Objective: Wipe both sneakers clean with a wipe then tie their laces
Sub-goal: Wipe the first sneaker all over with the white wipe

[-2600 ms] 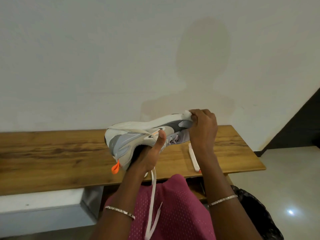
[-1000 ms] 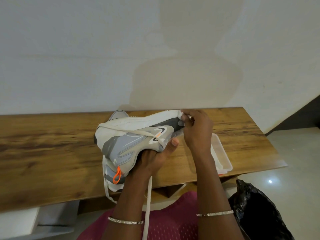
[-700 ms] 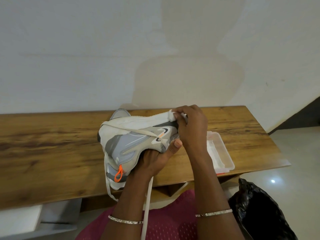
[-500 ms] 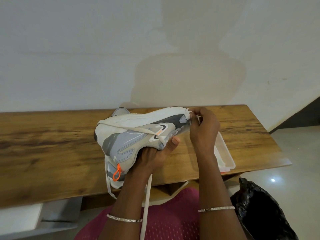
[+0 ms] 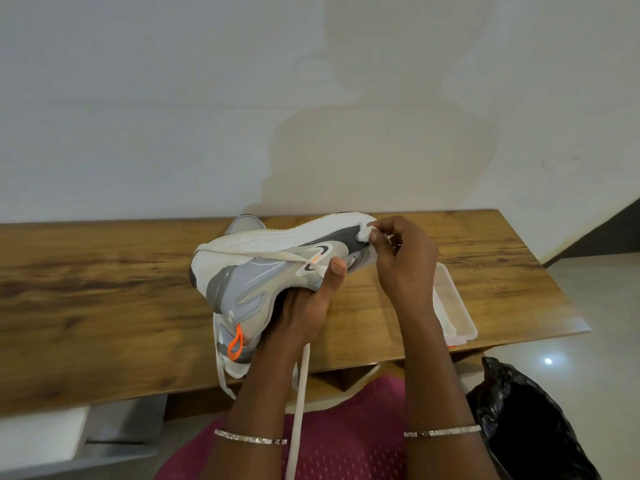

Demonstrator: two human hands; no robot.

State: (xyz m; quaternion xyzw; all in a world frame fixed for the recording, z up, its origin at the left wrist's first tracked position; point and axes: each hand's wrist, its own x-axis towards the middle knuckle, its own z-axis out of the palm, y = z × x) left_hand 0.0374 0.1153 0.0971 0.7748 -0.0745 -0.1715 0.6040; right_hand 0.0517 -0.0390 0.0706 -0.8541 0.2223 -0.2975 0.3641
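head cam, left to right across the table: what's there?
orange heel loop → held sneaker → left hand → wipe → right hand → clear plastic tray → black bag, off the wooden table on the floor.

Your bare forearms each wear a thin silver bangle [image 5: 250, 437] below the hands; your garment [image 5: 346, 441] is perforated magenta mesh.

The bench [image 5: 104, 306] is brown wood with dark streaks, smooth and a bit shiny. The sneaker [image 5: 263, 271] has grey cloth sides and a white bumpy sole. The tub [image 5: 457, 306] (right side) is clear plastic. The floor [image 5: 571, 341] is glossy.
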